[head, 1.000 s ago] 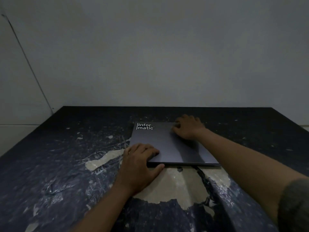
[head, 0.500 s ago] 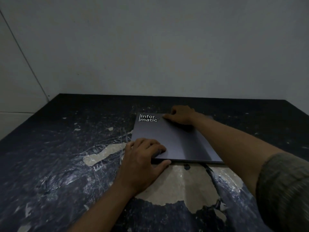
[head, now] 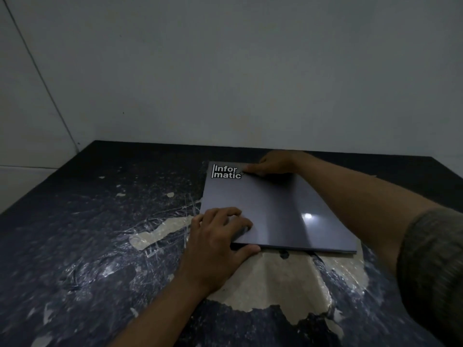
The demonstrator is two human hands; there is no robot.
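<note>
A closed grey laptop (head: 275,209) with a white "Informatic" sticker (head: 226,171) at its far left corner lies on the dark table (head: 87,221). My left hand (head: 218,244) holds its near left corner, with the fingers curled on the lid and the thumb against the front edge. At the far edge, my right hand (head: 274,162) grips the laptop just right of the sticker; one digit lies along the lid and the rest curl over the back edge. Nothing shows whether the lid is parted from the base.
The table's dark covering is torn, baring pale patches (head: 270,284) in front of the laptop and to its left. A plain grey wall (head: 238,71) rises right behind the table's far edge. The table's left edge runs diagonally at the left.
My right hand slid from the middle of the lid to the far edge beside the sticker. The view moved closer. My left hand stayed on the near left corner.
</note>
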